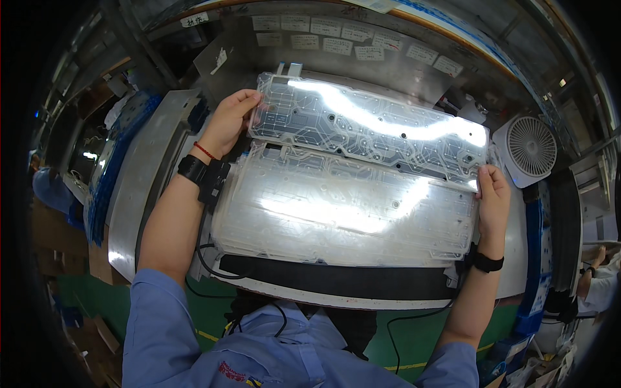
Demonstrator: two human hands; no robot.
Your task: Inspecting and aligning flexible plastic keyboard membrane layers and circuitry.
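Factory workshop — green floor (417,343), stacked patterned sheets (336,197), seemingly a co-worker's sleeve (601,289) edgeward.

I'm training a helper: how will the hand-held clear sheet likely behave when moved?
The clear sheet looks thin, so probably light and somewhat bendable. Glossy glare suggests it may slip from the left hand or right hand.
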